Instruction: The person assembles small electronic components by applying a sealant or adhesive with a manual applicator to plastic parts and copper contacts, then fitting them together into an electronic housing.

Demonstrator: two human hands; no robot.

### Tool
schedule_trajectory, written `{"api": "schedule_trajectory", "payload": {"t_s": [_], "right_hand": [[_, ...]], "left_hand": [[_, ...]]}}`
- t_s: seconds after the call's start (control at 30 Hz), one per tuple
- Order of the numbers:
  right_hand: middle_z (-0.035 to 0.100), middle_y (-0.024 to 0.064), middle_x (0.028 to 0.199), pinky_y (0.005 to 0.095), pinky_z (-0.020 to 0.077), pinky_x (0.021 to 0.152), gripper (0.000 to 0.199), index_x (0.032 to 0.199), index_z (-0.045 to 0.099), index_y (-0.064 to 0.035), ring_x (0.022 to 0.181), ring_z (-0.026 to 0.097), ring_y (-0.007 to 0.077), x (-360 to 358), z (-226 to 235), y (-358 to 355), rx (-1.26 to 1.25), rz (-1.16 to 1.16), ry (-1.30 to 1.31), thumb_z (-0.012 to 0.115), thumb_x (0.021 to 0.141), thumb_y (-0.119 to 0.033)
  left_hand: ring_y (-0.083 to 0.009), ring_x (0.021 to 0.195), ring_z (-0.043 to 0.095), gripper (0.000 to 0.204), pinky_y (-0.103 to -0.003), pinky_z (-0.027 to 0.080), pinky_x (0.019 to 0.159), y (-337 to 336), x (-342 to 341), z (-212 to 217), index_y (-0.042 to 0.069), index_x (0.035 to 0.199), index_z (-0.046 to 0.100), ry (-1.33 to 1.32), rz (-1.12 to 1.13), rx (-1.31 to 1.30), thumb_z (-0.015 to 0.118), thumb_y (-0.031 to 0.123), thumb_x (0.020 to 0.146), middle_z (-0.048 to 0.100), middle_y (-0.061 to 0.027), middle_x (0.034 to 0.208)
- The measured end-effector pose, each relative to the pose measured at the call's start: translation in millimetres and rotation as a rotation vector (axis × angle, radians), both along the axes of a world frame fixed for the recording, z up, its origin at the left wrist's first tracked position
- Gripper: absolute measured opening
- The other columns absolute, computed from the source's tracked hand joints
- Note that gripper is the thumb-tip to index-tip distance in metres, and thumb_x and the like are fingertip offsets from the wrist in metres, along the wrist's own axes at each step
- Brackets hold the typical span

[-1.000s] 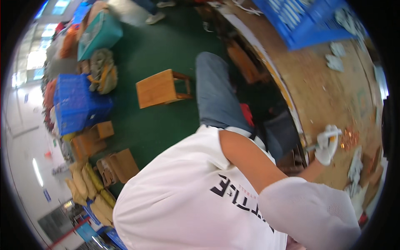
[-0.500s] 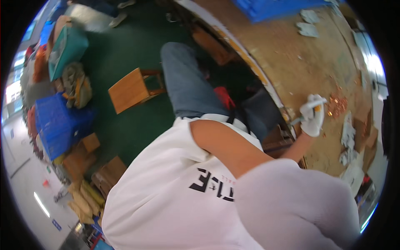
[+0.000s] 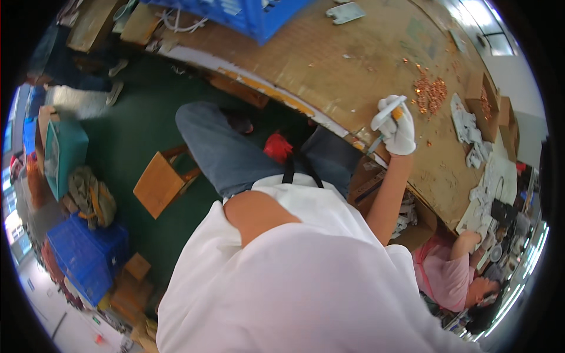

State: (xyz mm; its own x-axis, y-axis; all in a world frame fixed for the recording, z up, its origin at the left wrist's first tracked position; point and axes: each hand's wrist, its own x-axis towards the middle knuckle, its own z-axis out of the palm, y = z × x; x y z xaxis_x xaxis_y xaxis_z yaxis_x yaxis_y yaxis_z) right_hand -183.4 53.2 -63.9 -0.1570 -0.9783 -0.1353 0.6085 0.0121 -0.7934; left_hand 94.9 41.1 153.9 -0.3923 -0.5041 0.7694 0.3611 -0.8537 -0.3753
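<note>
Head view: gloved right hand (image 3: pixel 399 130) grips white tool (image 3: pixel 386 113)

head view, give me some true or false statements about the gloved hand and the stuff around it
1. The right hand wears a white glove. True.
2. That hand grips a pale slender tool. True.
3. The small copper-coloured parts lie in the blue crate. False: they lie loose on the brown worktable, right of the gloved hand.
4. The wooden stool stands on the worktable. False: it stands on the green floor, left of the person's knee.
5. The left hand is holding the tool too. False: the left hand does not show in this view.
</note>
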Motion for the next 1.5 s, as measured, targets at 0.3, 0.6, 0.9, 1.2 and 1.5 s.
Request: {"api": "schedule_trajectory", "payload": {"t_s": [0.3,0.6,0.9,1.2,1.5], "right_hand": [[0.059,0.0116,0.094,0.0162,0.0283,0.041,0.025,0.111,0.052,-0.0005,0.049,0.037,0.0017,3,-1,0,0.010,-0.013,-0.017,0.055,0.094,-0.018],[0.045,-0.0010,0.082,0.0169,0.0288,0.041,0.020,0.105,0.047,-0.0078,0.047,0.033,0.0022,-2,15,-6,0.071,0.031,0.027,0.055,0.095,-0.024],[0.057,0.0053,0.079,0.0306,0.0494,0.049,0.019,0.093,0.052,-0.0089,0.063,0.056,0.0167,11,16,-8,0.020,-0.011,0.071,0.064,0.088,-0.024],[0.063,0.0113,0.097,0.0387,0.0543,0.077,0.019,0.105,0.057,-0.0037,0.090,0.064,0.0239,5,-22,-7,0.039,0.064,-0.134,0.060,0.091,-0.016],[0.058,0.0055,0.079,0.0210,0.0304,0.041,0.021,0.101,0.057,-0.0025,0.048,0.040,0.0054,-2,2,-7,0.009,0.031,-0.154,0.061,0.092,-0.021]], "left_hand": [[-0.0328,0.110,0.056,0.041,-0.039,0.043,0.099,12,3,0,-0.011,0.126,0.051,-0.011,-0.072,0.008,0.045,0.021,0.099,0.056,-0.0219,0.124],[-0.0328,0.111,0.056,0.042,-0.039,0.042,0.100,43,-56,6,-0.011,0.126,0.050,-0.155,0.138,0.006,0.045,0.021,0.099,0.056,-0.0218,0.125],[-0.0307,0.102,0.059,0.060,-0.040,0.044,0.093,-41,-19,18,-0.012,0.119,0.054,-0.904,-0.094,-1.252,0.052,0.042,0.094,0.061,-0.0239,0.113],[-0.0305,0.102,0.059,0.057,-0.040,0.044,0.093,-84,-88,34,-0.011,0.119,0.055,-0.473,0.283,-1.897,0.053,0.041,0.094,0.061,-0.0232,0.112],[-0.0302,0.101,0.058,0.055,-0.039,0.044,0.093,-51,-95,-22,-0.010,0.118,0.055,-0.438,0.609,-1.604,0.054,0.039,0.094,0.061,-0.0226,0.112]]}}
